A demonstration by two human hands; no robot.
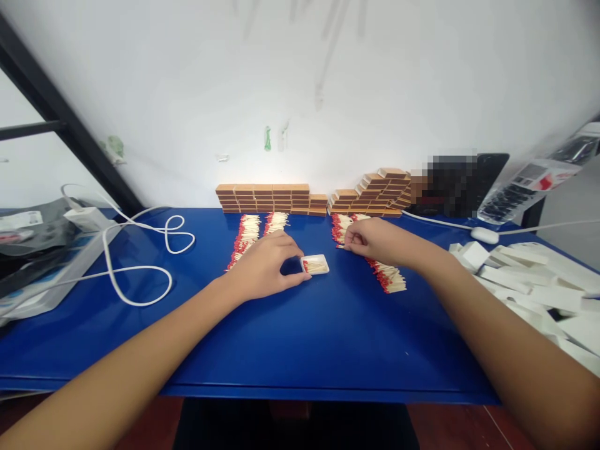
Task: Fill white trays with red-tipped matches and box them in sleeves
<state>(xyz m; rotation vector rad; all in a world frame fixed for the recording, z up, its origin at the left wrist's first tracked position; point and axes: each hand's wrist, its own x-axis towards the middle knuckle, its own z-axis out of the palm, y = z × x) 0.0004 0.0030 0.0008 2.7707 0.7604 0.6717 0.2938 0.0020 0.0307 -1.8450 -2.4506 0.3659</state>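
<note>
Tray [322, 259] of matches [312, 267] on table [300, 340], pinched between thumb and fingers of left hand [263, 265]; beside more matches [390, 279], right hand [372, 239], fingertips nearly together, cannot tell whether holding any.

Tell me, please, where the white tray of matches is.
In the head view, the white tray sits just right of centre on the blue table, its left end held by the left hand.

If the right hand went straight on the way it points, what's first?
Probably the red-tipped matches just beside the right hand; depth is unclear, and it may already touch them.
</note>
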